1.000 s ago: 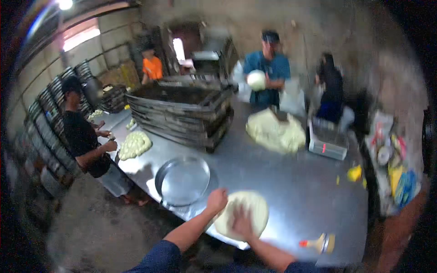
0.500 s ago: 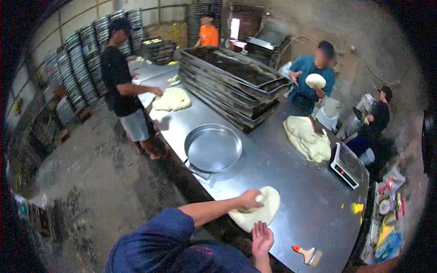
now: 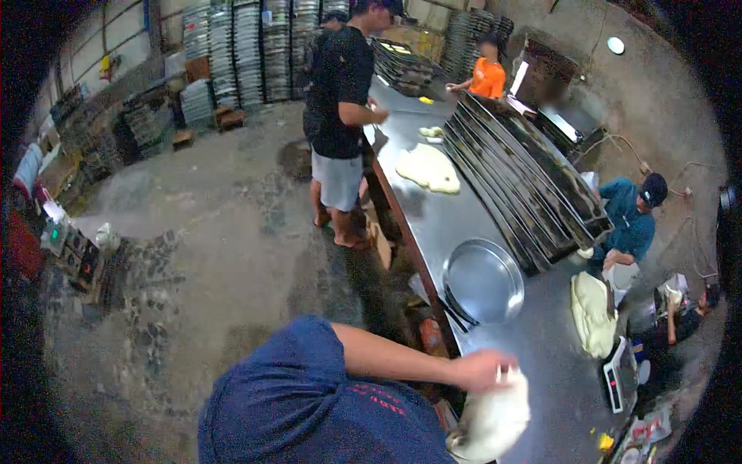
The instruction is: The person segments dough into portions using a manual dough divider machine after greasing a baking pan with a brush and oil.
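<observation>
My left hand (image 3: 485,370) is at the table's near edge, its fingers closed on the upper edge of a pale sheet of dough (image 3: 495,417). The dough is blurred by motion and partly hidden by my arm. My right hand is out of the frame. Beyond my left hand, a round metal pan (image 3: 484,281) lies on the steel table (image 3: 541,348). A large lump of dough (image 3: 593,315) rests to the right, beside a digital scale (image 3: 618,375).
Stacked black trays (image 3: 518,178) stand across the table. Another flat dough piece (image 3: 428,168) lies near a person in black (image 3: 338,100). A person in teal (image 3: 627,220) and one in orange (image 3: 488,76) stand at the far side.
The view has turned left, so the table appears farther right. My right hand has left the frame. The dough piece under my left hand now looks folded or lifted. The paintbrush is out of view.
</observation>
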Motion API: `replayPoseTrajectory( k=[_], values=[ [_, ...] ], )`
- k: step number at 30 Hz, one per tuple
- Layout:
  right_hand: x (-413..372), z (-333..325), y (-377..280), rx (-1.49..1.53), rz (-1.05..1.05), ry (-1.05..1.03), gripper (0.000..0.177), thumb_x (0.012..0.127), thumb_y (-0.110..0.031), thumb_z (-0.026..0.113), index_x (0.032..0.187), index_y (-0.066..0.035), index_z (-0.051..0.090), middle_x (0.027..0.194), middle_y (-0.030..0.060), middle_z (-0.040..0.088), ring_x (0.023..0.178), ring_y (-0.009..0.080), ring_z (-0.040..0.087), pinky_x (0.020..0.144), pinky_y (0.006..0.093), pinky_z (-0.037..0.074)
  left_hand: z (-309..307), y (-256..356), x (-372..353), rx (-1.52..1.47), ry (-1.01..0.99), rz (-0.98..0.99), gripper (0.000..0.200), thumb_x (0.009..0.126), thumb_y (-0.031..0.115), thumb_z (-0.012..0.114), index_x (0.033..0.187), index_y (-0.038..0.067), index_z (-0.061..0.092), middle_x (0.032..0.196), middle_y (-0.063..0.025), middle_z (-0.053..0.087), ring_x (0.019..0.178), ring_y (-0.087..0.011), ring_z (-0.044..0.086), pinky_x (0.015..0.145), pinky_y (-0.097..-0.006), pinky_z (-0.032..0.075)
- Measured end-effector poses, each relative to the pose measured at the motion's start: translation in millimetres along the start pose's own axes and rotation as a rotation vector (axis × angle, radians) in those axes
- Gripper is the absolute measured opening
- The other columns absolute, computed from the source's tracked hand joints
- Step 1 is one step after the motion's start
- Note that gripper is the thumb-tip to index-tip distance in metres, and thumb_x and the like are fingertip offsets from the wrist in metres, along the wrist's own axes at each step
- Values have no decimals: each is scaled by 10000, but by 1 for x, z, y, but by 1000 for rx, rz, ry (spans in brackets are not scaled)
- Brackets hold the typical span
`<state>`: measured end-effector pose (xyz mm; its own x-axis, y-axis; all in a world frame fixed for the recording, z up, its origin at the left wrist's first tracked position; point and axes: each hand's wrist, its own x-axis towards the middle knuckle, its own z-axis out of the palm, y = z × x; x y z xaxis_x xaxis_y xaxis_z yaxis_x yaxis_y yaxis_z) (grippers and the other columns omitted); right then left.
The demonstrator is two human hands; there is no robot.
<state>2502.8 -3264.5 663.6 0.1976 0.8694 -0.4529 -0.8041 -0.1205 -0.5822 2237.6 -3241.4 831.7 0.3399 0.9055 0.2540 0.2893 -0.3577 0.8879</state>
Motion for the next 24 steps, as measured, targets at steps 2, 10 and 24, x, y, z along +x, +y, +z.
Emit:
replayPoseTrajectory(
  k=[2,10,24],
  values=[
    [-4,18,7,-48,-10,17,410,894,-361,495,1162,-55,541,1274,115,534,1197,309,482,1011,417,376,-13,-64,9,88,274,-300,656,871,592,508,1232,45,538,1172,-156,610,1052,-288,599,874,-402,486],
    [-14,54,16,-142,7,28,422,889,-365,501,1177,-59,537,1290,118,523,1213,319,465,1013,432,371,-65,-29,3,-1106,42,-695,744,864,708,389,1292,118,536,1278,-119,550,1109,-211,553,939,-374,440],
    [90,173,-9,-209,3,-217,445,879,-370,512,1204,-68,530,1319,123,503,1240,335,436,1016,457,362,-125,-128,48,-1277,192,-544,607,965,495,400,1331,12,411,1257,-173,534,1138,-245,547,950,-406,458]
  ],
)
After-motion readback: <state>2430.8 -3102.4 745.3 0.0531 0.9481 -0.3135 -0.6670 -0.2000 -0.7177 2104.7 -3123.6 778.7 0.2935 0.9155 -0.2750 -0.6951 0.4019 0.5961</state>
